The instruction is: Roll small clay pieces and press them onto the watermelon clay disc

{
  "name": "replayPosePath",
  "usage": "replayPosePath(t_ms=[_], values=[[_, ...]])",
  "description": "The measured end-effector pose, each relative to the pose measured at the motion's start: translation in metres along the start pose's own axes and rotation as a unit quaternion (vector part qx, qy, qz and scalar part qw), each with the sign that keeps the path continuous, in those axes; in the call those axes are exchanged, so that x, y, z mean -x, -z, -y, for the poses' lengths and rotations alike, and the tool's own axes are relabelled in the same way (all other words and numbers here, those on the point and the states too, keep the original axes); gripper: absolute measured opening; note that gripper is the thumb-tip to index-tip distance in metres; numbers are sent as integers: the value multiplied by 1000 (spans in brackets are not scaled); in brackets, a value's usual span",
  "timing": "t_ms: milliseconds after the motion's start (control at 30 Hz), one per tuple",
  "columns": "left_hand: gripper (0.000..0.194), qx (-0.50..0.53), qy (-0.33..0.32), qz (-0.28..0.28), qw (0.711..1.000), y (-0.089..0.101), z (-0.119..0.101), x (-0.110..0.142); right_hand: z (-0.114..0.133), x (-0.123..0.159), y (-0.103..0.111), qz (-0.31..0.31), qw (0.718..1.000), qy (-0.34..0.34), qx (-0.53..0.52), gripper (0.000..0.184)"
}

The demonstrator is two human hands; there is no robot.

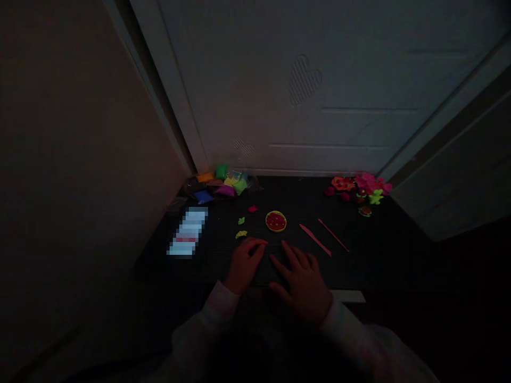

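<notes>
My left hand (pixel 244 263) is over the front part of the dark table, its thumb and index finger pinched together. Whatever sits between those fingertips is too small and dim to name. To its right, my right hand (pixel 304 279) rests with fingers spread on the tabletop, holding nothing. Just beyond both hands lies a small round clay pizza (pixel 275 221) with a yellow rim and red top. Small clay pieces lie left of it: a yellow one (pixel 241 234), a light green one (pixel 241 221) and a pinkish-red one (pixel 253 209).
Right of the pizza lie a pink plastic knife (pixel 315 240) and a thin pink stick (pixel 334 235). Colourful clay packets (pixel 225 190) are heaped at the back left, above a bright blurred screen (pixel 187 232). Pink flower-like clay figures (pixel 367 183) stand back right, before a white panel (pixel 339 133).
</notes>
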State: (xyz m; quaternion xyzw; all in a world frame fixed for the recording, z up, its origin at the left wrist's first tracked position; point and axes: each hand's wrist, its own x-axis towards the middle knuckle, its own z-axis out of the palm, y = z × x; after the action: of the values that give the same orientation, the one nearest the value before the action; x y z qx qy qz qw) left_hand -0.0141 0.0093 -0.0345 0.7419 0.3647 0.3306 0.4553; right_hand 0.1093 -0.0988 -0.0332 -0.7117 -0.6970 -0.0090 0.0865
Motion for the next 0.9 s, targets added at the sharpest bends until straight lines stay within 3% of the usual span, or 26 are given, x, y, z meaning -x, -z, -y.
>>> replayPosePath(t_ms=[167, 300, 433, 767, 900], values=[[15, 0, -3, -2, 1000, 0, 0, -1, -1, 1, -2, -8, 1000, -23, 14, 52], [15, 1, -1, 0, 1000, 1, -1, -1, 1, 3, -1, 7, 1000, 12, 1, 52], [15, 2, -2, 0, 1000, 0, 0, -1, 2, 3, -1, -6, 1000, -19, 8, 54], [16, 2, 2, 5, 1000, 0, -1, -1, 3, 4, 0, 9, 1000, 21, 16, 53], [16, 2, 1, 5, 1000, 0, -1, -1, 1, 3, -1, -2, 1000, -17, 18, 54]])
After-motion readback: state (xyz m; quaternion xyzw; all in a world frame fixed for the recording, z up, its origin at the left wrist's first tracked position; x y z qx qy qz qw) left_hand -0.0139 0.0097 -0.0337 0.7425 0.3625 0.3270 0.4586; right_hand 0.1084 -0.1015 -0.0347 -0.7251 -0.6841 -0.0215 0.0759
